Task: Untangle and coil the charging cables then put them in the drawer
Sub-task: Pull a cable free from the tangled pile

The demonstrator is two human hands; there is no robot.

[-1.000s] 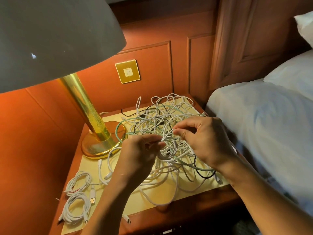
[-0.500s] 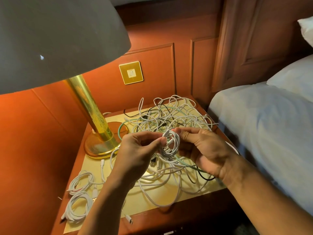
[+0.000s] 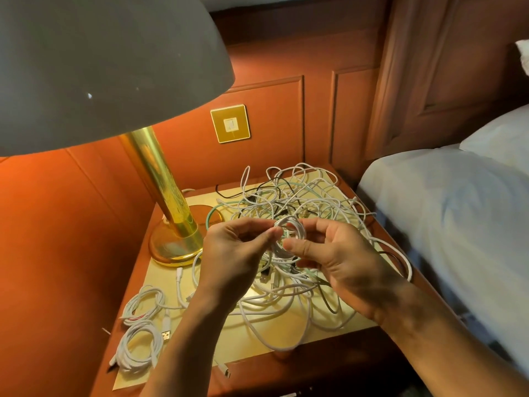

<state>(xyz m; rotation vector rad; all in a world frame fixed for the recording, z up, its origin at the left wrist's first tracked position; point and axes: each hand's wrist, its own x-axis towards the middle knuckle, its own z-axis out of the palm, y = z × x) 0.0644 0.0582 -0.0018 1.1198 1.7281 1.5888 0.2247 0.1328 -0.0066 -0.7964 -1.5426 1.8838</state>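
A tangled heap of white, green and black charging cables [image 3: 300,202] covers the bedside table [image 3: 286,328]. Above the heap I hold a small white cable coil [image 3: 290,233] between both hands. My left hand [image 3: 234,253] pinches the coil's left side with thumb and fingertips. My right hand [image 3: 340,262] holds its right side, thumb in front and fingers curled behind. Strands trail from the coil down into the heap. Two coiled white cables [image 3: 140,328] lie at the table's front left corner. The drawer is not visible.
A brass lamp [image 3: 169,202] with a big grey shade [image 3: 100,61] stands at the table's back left. A gold wall switch [image 3: 230,123] is on the red panelled wall. A bed with white sheets [image 3: 458,224] borders the table on the right.
Both hands have lifted the small white coil up out of the heap and hold it higher between them. The camera view has shifted slightly.
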